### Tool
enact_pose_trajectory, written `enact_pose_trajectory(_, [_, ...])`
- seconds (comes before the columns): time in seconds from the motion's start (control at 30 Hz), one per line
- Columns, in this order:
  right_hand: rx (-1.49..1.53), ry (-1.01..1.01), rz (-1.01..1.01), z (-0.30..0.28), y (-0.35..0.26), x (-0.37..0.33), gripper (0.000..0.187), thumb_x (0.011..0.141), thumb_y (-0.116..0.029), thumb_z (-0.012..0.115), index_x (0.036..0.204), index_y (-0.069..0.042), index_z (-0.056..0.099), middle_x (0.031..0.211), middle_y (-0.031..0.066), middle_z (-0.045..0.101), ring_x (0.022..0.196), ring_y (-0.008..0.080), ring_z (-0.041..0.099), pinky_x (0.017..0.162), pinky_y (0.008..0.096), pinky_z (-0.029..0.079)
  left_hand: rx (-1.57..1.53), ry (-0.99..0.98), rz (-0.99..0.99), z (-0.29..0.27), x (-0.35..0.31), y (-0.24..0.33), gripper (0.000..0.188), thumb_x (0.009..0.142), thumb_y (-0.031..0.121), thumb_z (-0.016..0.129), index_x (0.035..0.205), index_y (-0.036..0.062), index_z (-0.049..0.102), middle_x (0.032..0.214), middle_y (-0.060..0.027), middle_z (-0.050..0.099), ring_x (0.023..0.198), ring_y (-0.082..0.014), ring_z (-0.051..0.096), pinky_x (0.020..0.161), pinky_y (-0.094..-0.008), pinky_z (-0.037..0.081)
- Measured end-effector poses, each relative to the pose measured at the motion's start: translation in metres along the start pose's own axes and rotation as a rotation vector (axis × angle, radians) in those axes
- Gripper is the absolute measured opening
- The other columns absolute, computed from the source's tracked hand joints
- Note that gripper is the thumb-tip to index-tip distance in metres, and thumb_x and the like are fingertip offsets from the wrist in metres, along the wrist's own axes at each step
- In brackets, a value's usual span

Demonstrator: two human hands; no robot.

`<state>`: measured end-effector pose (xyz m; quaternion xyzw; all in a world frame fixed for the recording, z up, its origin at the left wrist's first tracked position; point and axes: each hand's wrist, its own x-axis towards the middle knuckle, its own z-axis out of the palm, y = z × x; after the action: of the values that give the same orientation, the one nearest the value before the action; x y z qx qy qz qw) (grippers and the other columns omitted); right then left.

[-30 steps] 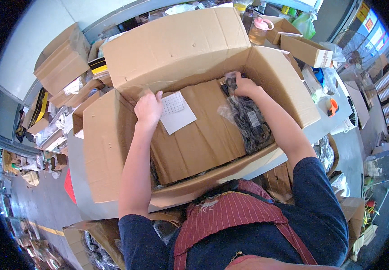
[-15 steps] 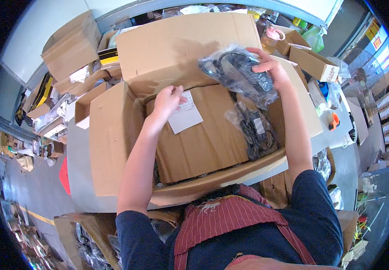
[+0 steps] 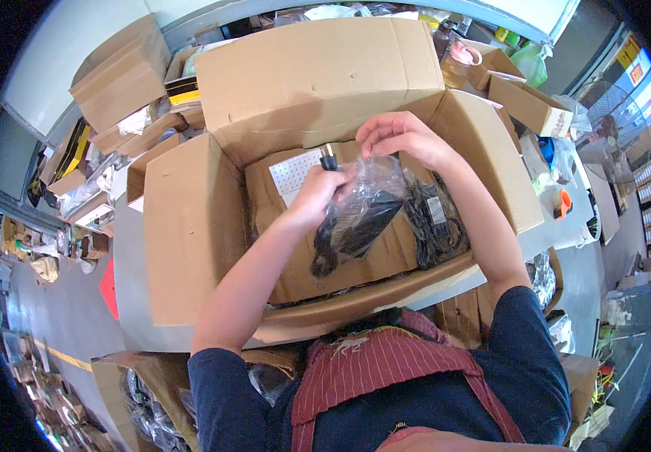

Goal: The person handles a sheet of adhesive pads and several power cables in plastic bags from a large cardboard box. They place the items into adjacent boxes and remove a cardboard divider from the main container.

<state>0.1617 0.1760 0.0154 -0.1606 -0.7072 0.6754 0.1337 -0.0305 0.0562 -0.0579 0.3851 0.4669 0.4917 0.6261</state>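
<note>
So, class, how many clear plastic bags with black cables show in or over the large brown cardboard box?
2: one bag in the left hand, another bag at right inside the box. Others may be hidden.

We record a dark navy top [image 3: 446,419] with 2 short sleeves [image 3: 527,324]. Over it we note a maroon apron [image 3: 393,365] with fine pale pinstripes, 1 whitish animal-like motif [image 3: 349,346] and 2 maroon straps [image 3: 495,414]; we cannot resolve the motif's finer detail.

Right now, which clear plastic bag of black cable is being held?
The bag in the left hand, a black plug poking up there; the other, white-labelled bag lies at right inside the brown cardboard box.
</note>
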Motion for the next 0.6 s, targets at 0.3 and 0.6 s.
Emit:
enact_pose_trajectory(0.3, [-0.341, -0.006, -0.072, 0.023, 0.021, 0.012, 0.037, 0.084, -0.016, 0.069, 0.118, -0.004, 0.062, 0.103, 0.0031, 0.065, 0.094, 0.0122, 0.059, 0.086, 0.0287, 0.047, 0.191, -0.029, -0.162, 0.001, 0.008, -0.028, 0.02, 0.08, 0.012, 0.069, 0.097, 0.0003, 0.068, 0.084, -0.0076, 0.068, 0.077, -0.0167, 0.064, 0.069, -0.0323, 0.05])
enact_pose_trajectory(0.6, [-0.466, -0.008, -0.104, 0.02, 0.037, 0.013, 0.029, 0.079, -0.011, 0.068, 0.107, -0.005, 0.064, 0.088, 0.0017, 0.064, 0.08, 0.0108, 0.059, 0.072, 0.0283, 0.049, 0.273, -0.112, -0.118, -0.016, 0.017, -0.017, 0.046, 0.073, 0.012, 0.07, 0.116, -0.0013, 0.063, 0.103, -0.0112, 0.067, 0.093, -0.0198, 0.063, 0.081, -0.0342, 0.05])
